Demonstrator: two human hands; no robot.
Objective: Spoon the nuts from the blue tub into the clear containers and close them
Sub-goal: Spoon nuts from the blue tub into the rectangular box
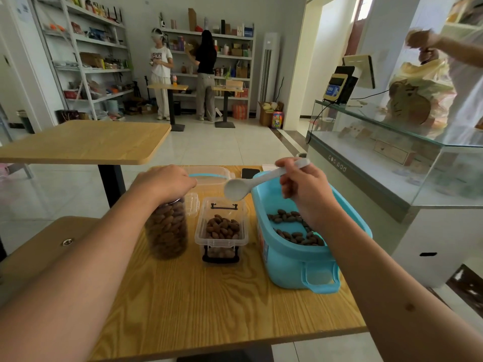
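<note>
**Spoon over the small box, left hand capping the jar**

While my left hand (167,182) sits on top of the tall clear jar (167,228), its fingers curl down over the mouth and hide whatever closes it, so I cannot tell if a lid is on. The jar stands upright at the left of the wooden table (222,304) and is packed with brown nuts nearly to the top. Just behind it, half hidden, is a small clear lid (193,203). Farther back lies a clear box with a blue-rimmed lid (209,175), and a dark phone (249,173) lies beside it near the far edge.

In the middle stands the small clear container (221,231), open, with black latches at its near and far ends and a low heap of nuts inside. The bowl of the white spoon (236,188) hangs above its far end; I cannot see into the bowl.

To the right, touching nothing else, is the blue tub (295,267), its handle toward me, with a thin scatter of nuts (292,235) across the bottom. My right hand (305,189) is raised over the tub's far half, wrist bent, fingers and thumb pinching the spoon's handle, which slants up to the right past my knuckles.

Beyond the table's right side runs a glass counter (392,142).
</note>
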